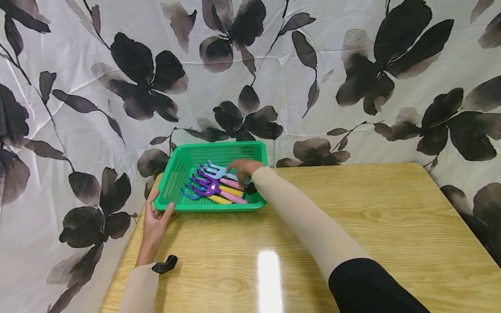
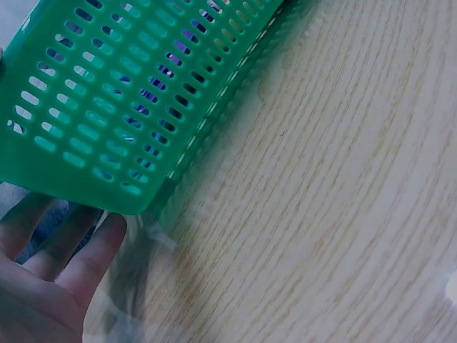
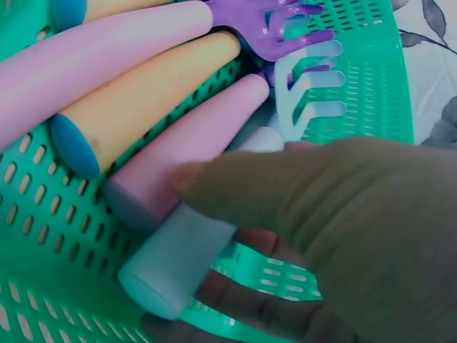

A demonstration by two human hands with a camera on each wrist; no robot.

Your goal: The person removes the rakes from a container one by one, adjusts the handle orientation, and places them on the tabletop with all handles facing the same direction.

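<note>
A green plastic basket (image 1: 215, 208) with slotted walls stands near the table's far left corner. My left hand (image 1: 155, 224) grips its near left corner, thumb at the front rim; in the left wrist view, fingers (image 2: 100, 250) reach under the end wall. Inside lie several small hand rakes: purple rakes (image 1: 208, 188) with pink handles and blue rakes (image 1: 191, 195) with yellow handles. My right hand (image 1: 245, 168) reaches in over the right end. Its thumb and fingers hold the pale blue handle (image 3: 178, 261) of a light blue hand rake (image 1: 213, 170), beside a pink handle (image 3: 189, 153).
The wooden table (image 1: 332, 208) extends to the right and toward me, with a bright light reflection near the front. A floral cloth (image 1: 313, 87) hangs behind the basket and along the left side. A black band (image 1: 165, 264) is on my left wrist.
</note>
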